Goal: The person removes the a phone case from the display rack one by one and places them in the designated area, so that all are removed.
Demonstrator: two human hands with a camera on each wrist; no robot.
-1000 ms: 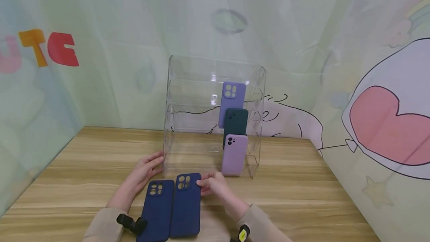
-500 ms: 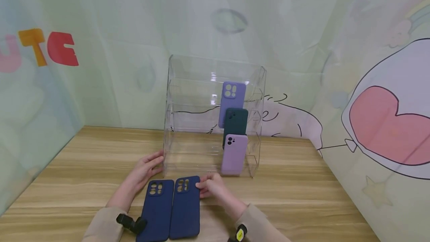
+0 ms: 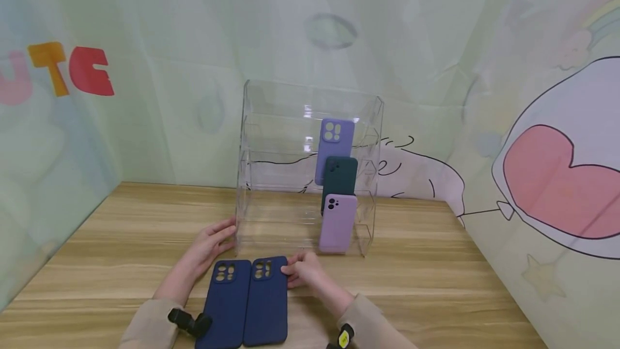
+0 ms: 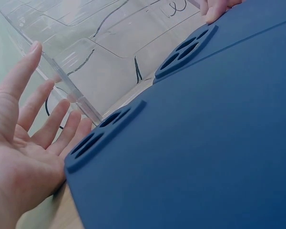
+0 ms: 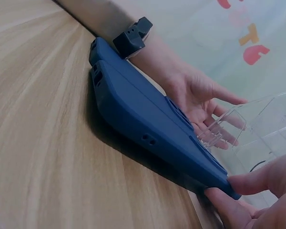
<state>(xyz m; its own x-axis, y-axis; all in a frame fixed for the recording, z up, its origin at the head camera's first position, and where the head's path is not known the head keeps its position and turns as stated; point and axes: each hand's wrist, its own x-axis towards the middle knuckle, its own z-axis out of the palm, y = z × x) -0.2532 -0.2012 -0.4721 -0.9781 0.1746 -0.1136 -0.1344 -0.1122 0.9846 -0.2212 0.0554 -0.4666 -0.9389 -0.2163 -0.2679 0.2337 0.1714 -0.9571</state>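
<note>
Two navy phone cases lie side by side before a clear acrylic rack, camera cutouts toward it. My right hand (image 3: pixel 306 271) pinches the upper right corner of the right navy phone case (image 3: pixel 266 308); in the right wrist view its thumb and a finger (image 5: pixel 224 202) grip that corner, and a shadow lies under the case's edge. The left navy phone case (image 3: pixel 226 306) lies close beside it. My left hand (image 3: pixel 205 244), fingers extended, rests against the left side of the clear rack (image 3: pixel 278 230). In the left wrist view its palm and spread fingers show.
On the rack's right side a purple phone case (image 3: pixel 334 147), a dark green one (image 3: pixel 340 176) and a lilac one (image 3: pixel 337 225) stand on separate tiers, overlapping from this view. Wood-grain table (image 3: pixel 426 279) surrounds them. A printed curtain (image 3: pixel 184 69) hangs behind.
My right hand has moved slightly toward me and left with the right navy case, whose upper end now sits lower in view. My left hand stays at the rack's side.
</note>
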